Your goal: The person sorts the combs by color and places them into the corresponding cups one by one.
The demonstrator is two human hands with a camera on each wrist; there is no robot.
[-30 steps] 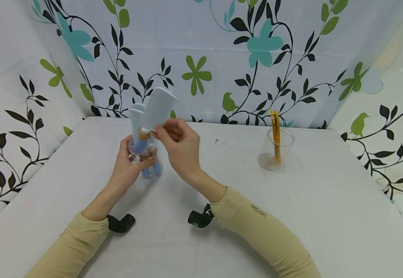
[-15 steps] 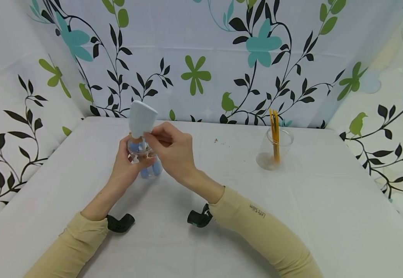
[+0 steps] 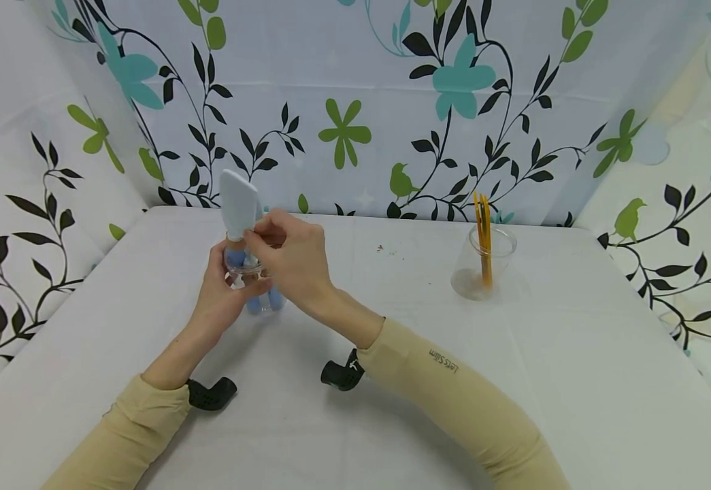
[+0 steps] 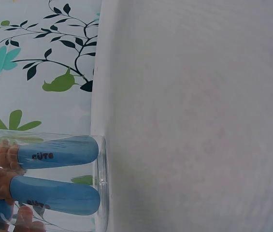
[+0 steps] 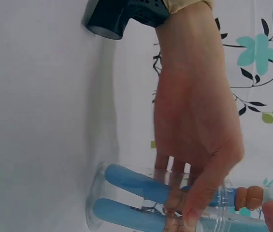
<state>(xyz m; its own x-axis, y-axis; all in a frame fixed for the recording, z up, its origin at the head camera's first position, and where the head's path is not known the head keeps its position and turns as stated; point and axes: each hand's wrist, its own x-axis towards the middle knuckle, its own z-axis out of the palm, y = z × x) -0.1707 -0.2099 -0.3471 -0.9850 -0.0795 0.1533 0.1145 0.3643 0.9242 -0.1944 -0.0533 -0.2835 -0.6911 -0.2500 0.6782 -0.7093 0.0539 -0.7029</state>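
In the head view my left hand (image 3: 222,292) grips a clear cup (image 3: 265,303) that holds combs with blue handles. My right hand (image 3: 296,257) pinches a pale comb (image 3: 239,204) at the base of its head, above the rim, with its handle down in the cup. The left wrist view has two blue handles (image 4: 59,195) near the cup's bottom, each with a brown bear figure. Seen from the right wrist, my left hand (image 5: 196,121) wraps the cup (image 5: 97,193). The pinched comb's handle (image 5: 226,197) slants inside the mouth. Most of the other comb heads are hidden.
A second clear cup (image 3: 467,279) with several yellow sticks (image 3: 484,241) stands at the right on the white table (image 3: 453,381). Small crumbs (image 3: 381,248) lie near the back edge. A patterned curtain (image 3: 355,68) hangs behind.
My right hand has moved left and slightly down, lowering the comb into the cup. The comb has gone from leaning right to leaning slightly left and turned more edge-on. My left hand keeps its grip.
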